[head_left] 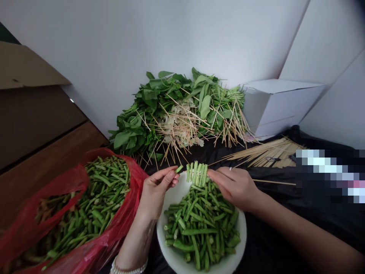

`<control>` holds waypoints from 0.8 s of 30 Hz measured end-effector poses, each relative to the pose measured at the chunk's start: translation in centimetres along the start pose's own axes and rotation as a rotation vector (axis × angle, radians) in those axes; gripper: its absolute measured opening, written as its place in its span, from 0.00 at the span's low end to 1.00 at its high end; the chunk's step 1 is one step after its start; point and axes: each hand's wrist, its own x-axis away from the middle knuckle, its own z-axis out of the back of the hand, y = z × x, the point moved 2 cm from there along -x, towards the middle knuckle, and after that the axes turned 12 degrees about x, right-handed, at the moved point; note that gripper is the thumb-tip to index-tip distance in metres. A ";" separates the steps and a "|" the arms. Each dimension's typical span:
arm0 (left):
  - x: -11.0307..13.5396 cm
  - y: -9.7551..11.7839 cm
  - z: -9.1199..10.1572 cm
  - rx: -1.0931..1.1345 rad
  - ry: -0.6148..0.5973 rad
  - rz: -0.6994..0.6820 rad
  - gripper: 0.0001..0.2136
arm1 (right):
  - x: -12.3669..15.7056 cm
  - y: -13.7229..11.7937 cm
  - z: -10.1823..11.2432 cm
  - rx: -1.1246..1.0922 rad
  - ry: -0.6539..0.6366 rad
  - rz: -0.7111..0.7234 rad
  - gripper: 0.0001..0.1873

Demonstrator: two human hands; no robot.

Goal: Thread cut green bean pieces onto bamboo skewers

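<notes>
Between the thumb and fingers of my left hand (pixel 155 190) is one short green bean piece (pixel 179 168). My right hand (pixel 238 188) grips a thin wooden skewer (pixel 275 182) whose long end sticks out to the right. Several bean pieces (pixel 196 173) sit side by side across the skewer, just left of my right fingers. The skewer's tip is hard to make out. Both hands are over the far rim of a white bowl (pixel 243 236), the left piece a little apart from the threaded row. Cut green beans (pixel 205 228) fill much of the bowl.
At left, a red plastic bag (pixel 137 179) holds more cut beans. Skewered leafy greens (pixel 148 99) and pale vegetables (pixel 182 121) are heaped against the wall. Loose skewers (pixel 270 152) lie on black sheeting, near a white box (pixel 285 99). A cardboard box (pixel 28 68) stands far left.
</notes>
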 end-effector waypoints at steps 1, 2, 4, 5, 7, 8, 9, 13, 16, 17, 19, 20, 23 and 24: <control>0.0 -0.1 -0.1 0.080 0.007 0.039 0.14 | 0.0 0.0 0.0 -0.002 -0.003 0.009 0.16; 0.0 -0.1 -0.2 0.142 0.011 0.075 0.15 | 0.1 -0.1 -0.1 -0.005 -0.005 0.015 0.16; 0.1 -0.2 -0.5 0.207 0.004 0.131 0.15 | 0.1 -0.1 -0.1 -0.012 -0.004 0.026 0.16; 0.2 -0.3 -0.6 0.223 -0.006 0.151 0.15 | 0.0 -0.2 -0.1 -0.016 -0.002 0.029 0.15; 0.3 -0.3 -0.8 0.240 -0.029 0.176 0.14 | 0.0 -0.2 -0.1 -0.023 0.000 0.027 0.15; 0.4 -0.4 -0.8 0.245 -0.039 0.183 0.14 | -0.1 -0.2 -0.1 -0.025 0.000 0.022 0.15; 0.4 -0.4 -0.9 0.250 -0.046 0.186 0.13 | -0.1 -0.2 -0.1 -0.027 0.000 0.017 0.15; 0.5 -0.4 -0.9 0.252 -0.062 0.193 0.12 | 0.0 -0.2 -0.2 -0.027 -0.004 0.011 0.15; 0.5 -0.6 -0.8 0.243 -0.059 0.196 0.12 | 0.0 -0.2 -0.2 -0.026 -0.011 0.010 0.15; 0.5 -0.7 -0.8 0.234 -0.051 0.189 0.12 | 0.0 -0.3 -0.2 -0.028 -0.012 0.012 0.15; 0.5 -0.9 -0.7 0.198 -0.037 0.168 0.12 | -0.1 -0.3 -0.1 -0.030 -0.015 0.022 0.15; 0.5 -1.0 -0.7 0.176 -0.035 0.156 0.12 | -0.1 -0.4 -0.1 -0.030 -0.017 0.028 0.15; 0.5 -1.1 -0.8 0.145 -0.046 0.126 0.12 | -0.2 -0.5 0.0 -0.040 -0.033 0.026 0.16; 0.5 -1.1 -0.9 0.156 -0.047 0.119 0.12 | -0.2 -0.5 0.0 -0.047 -0.038 0.020 0.15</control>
